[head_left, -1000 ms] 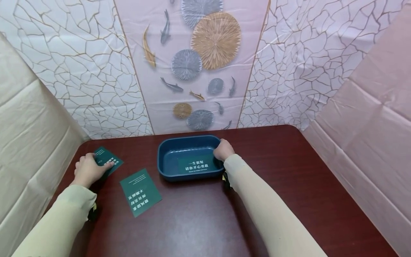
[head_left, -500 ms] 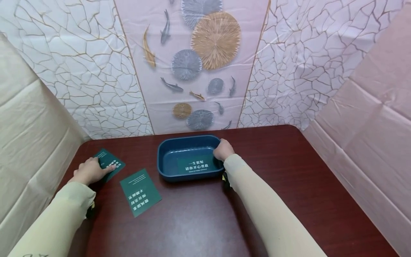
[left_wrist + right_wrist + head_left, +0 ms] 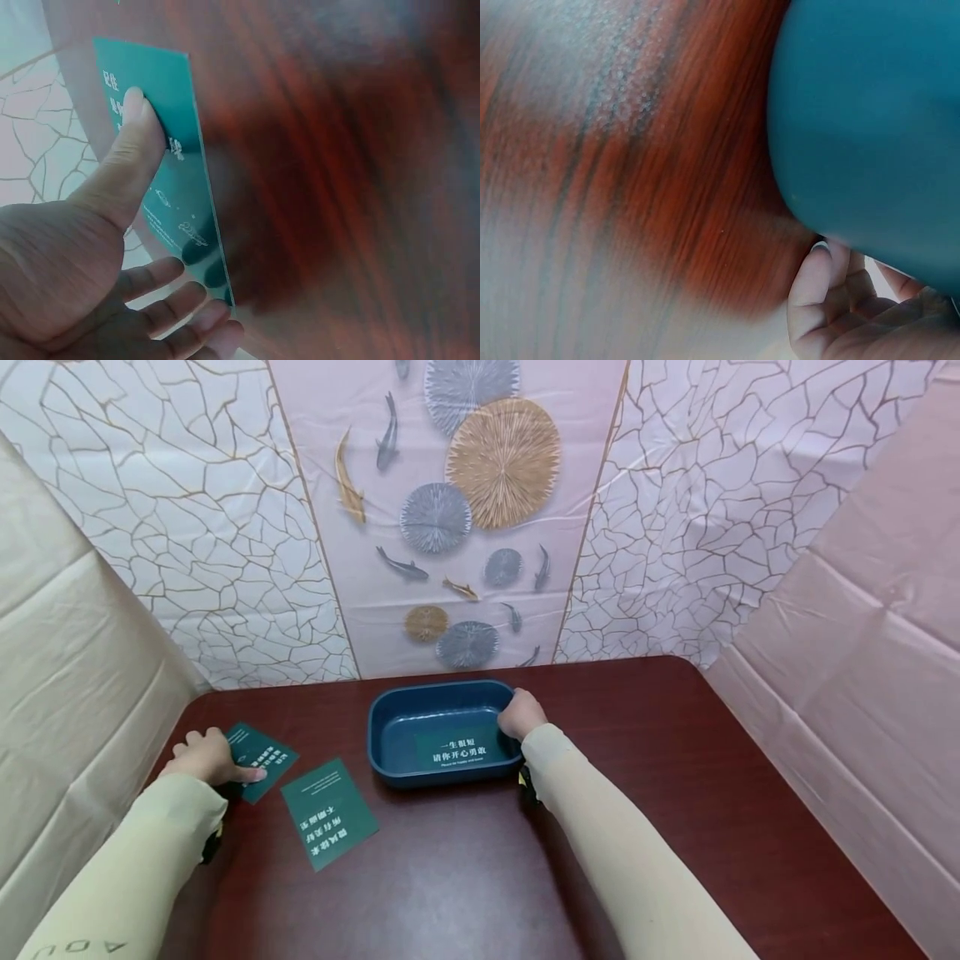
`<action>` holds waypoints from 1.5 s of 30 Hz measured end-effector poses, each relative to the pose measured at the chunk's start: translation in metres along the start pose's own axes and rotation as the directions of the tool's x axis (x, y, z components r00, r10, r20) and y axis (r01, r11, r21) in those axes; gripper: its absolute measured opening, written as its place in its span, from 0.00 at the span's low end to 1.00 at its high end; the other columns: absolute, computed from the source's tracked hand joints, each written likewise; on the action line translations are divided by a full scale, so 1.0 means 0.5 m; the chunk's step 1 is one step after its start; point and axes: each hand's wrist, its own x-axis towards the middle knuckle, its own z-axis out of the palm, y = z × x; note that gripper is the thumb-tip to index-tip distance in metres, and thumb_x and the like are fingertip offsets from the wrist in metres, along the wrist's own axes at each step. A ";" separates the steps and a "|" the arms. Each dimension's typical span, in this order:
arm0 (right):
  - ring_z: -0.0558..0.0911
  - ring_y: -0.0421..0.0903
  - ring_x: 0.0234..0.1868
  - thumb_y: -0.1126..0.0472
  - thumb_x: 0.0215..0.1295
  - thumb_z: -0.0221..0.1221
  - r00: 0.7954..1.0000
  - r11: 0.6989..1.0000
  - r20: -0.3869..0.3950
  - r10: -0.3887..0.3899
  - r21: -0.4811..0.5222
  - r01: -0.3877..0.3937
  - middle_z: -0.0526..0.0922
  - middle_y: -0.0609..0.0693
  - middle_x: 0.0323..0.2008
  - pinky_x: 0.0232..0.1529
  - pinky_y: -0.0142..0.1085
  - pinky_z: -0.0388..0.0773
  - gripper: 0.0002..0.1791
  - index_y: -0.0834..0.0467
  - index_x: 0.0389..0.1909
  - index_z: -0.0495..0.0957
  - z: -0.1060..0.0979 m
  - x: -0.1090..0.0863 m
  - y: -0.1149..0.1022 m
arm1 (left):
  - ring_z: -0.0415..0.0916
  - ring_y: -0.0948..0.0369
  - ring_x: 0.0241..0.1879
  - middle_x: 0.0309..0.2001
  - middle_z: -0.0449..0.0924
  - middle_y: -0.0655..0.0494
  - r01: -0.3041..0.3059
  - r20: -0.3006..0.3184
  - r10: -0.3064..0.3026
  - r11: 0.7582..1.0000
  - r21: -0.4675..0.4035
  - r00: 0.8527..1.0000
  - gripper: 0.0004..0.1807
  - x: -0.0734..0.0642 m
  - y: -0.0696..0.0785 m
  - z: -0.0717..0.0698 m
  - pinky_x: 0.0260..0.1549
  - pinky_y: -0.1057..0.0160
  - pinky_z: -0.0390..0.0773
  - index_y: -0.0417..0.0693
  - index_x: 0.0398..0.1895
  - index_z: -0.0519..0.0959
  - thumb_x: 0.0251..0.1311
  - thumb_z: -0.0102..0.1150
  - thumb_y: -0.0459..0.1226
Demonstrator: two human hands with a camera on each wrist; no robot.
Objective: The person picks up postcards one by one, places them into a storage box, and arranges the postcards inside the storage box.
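Note:
My left hand (image 3: 202, 758) is at the left of the table in the head view, its thumb pressing on a dark green printed card (image 3: 276, 762). In the left wrist view the thumb lies across the white lettering of this card (image 3: 154, 64), while the other fingers spread loosely by its lower edge. With my right hand (image 3: 522, 716) I grip the right end of a blue rectangular tray (image 3: 442, 777). A green card with white writing (image 3: 429, 745) lies inside the tray. Close-up, the right fingers (image 3: 810, 277) curl at the underside of the tray's end.
Another green card (image 3: 330, 802) lies flat on the dark red wooden table (image 3: 450, 877), between the left hand and the tray. Patterned wall covering (image 3: 225, 527) rises right behind the table, with pale fabric walls (image 3: 82, 693) on both sides.
My left hand has slid slightly toward me, and the card under its thumb has shifted nearer and a little rightward. The right hand and tray stay in place.

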 end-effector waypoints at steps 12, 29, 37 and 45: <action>0.65 0.57 0.67 0.66 0.69 0.52 1.000 1.000 -0.011 -0.009 0.005 0.009 0.61 0.60 0.69 0.60 0.54 0.67 0.35 0.64 0.73 0.51 -0.004 -0.004 0.004 | 0.52 0.31 0.51 0.46 0.51 0.22 0.155 0.044 -0.155 0.988 -0.002 0.987 0.72 0.003 0.026 -0.021 0.46 0.34 0.69 0.18 0.65 0.39 0.36 0.78 0.56; 0.66 0.57 0.66 0.68 0.68 0.52 1.000 1.000 0.000 -0.004 0.004 0.004 0.62 0.61 0.69 0.59 0.54 0.68 0.34 0.65 0.73 0.52 0.004 -0.010 -0.012 | 0.48 0.28 0.52 0.46 0.50 0.20 0.176 0.002 -0.176 0.984 -0.015 0.984 0.81 0.006 -0.002 -0.026 0.48 0.32 0.64 0.19 0.65 0.36 0.23 0.80 0.61; 0.66 0.57 0.66 0.68 0.68 0.53 1.000 1.000 -0.003 0.008 0.008 -0.008 0.63 0.61 0.68 0.59 0.54 0.68 0.34 0.65 0.73 0.52 0.004 -0.006 -0.008 | 0.45 0.25 0.55 0.51 0.45 0.15 0.156 -0.012 -0.157 0.987 -0.036 0.988 0.85 0.014 -0.009 -0.015 0.51 0.28 0.60 0.21 0.67 0.32 0.22 0.79 0.62; 0.66 0.56 0.66 0.66 0.69 0.53 1.000 1.000 -0.010 0.008 -0.018 -0.008 0.63 0.60 0.68 0.60 0.53 0.68 0.34 0.65 0.73 0.52 0.002 -0.001 -0.003 | 0.44 0.23 0.53 0.53 0.41 0.14 0.061 -0.073 -0.064 0.997 -0.044 0.995 0.88 0.019 -0.015 -0.006 0.49 0.26 0.54 0.27 0.69 0.26 0.21 0.78 0.65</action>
